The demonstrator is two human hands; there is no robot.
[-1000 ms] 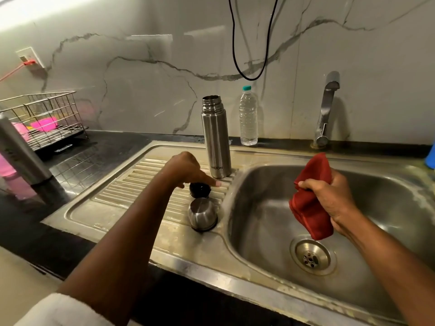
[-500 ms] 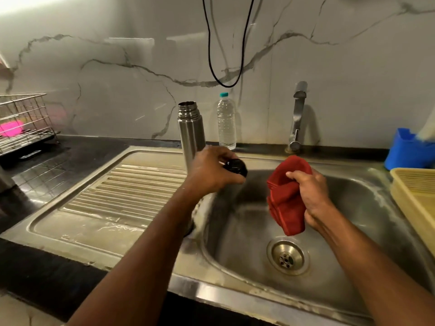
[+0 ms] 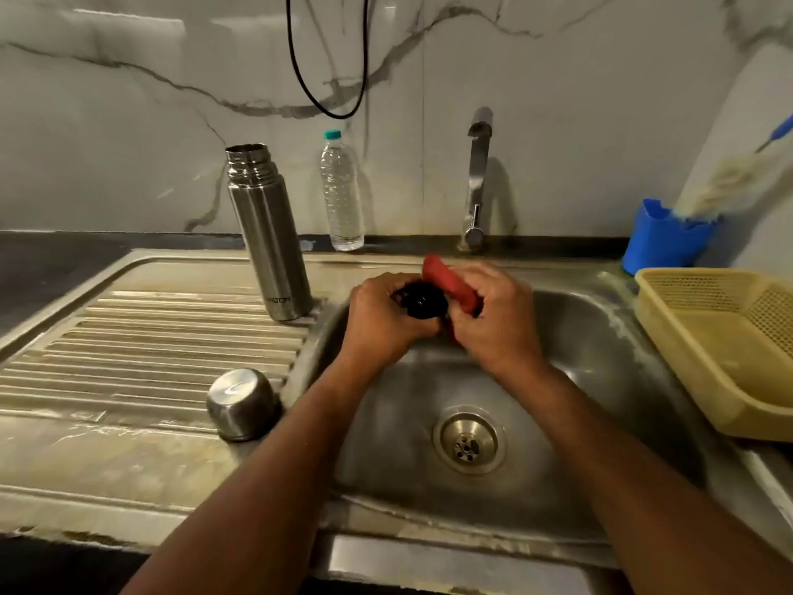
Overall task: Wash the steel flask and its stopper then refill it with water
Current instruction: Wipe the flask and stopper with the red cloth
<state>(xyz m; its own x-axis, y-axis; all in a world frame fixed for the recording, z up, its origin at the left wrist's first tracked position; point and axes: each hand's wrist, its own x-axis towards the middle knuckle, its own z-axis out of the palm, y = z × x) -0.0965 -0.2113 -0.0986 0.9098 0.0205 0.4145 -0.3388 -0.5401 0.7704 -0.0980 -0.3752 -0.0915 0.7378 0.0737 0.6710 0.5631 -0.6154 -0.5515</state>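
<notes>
Left hand fingers gripped the small black round stopper; right hand fingers pressed a red cloth against it. Scrubbed carelessly, the stopper might slip down into the steel sink below them.

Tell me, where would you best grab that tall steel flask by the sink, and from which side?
Probably round the smooth middle of the steel flask, below its threaded neck. It stands upright and open on the ribbed drainboard, so a sideways grip from the front or left suits; the plastic bottle stands off to its right, and a top grip would meet the open mouth.
</notes>
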